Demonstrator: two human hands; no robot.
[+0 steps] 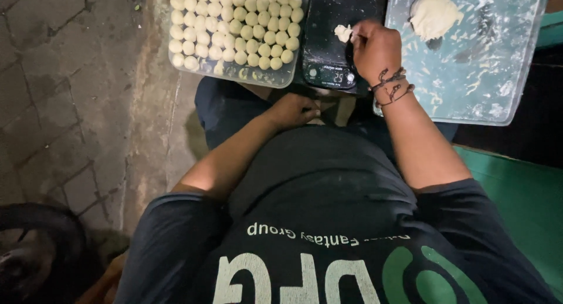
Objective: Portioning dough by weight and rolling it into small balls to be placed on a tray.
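Note:
My right hand (pixel 375 46) pinches a small piece of dough (pixel 343 33) over the black digital scale (pixel 334 10). Cord bracelets wrap that wrist. My left hand (pixel 295 110) rests on my lap below the scale, fingers curled, holding nothing that I can see. To the right, a larger lump of dough (pixel 434 13) lies on a floured clear plastic tray (pixel 498 98). To the left of the scale stands a clear tray (pixel 234 76) filled with several rows of small round dough balls (pixel 234 22).
A paved brick floor (pixel 58 104) spreads to the left. A green surface (pixel 522 192) lies at the right, beside my leg. A dark round object (pixel 35 245) sits at the lower left corner.

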